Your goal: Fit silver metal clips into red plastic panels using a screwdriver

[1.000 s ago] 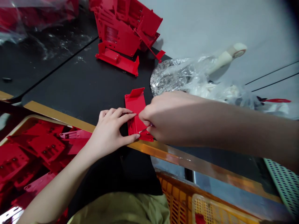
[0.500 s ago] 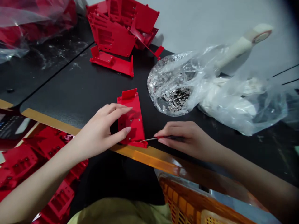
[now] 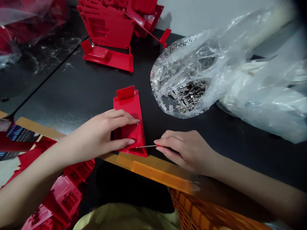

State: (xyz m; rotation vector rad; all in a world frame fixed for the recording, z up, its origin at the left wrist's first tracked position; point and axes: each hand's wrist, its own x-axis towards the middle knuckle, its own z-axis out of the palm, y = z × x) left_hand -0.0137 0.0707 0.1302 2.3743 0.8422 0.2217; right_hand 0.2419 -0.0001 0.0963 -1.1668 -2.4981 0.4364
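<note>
Pressing red plastic panel (image 3: 127,103) | left grip (image 3: 96,135) open, flat on it | right grip (image 3: 184,151) pinching thin screwdriver (image 3: 146,146)

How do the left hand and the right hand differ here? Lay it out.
The left hand lies flat with fingers spread on the red plastic panel, while the right hand sits beside the panel, off its surface. The left hand holds no tool, while the right hand pinches a thin metal pick with its tip reaching the panel. Both hands are bare.
</note>
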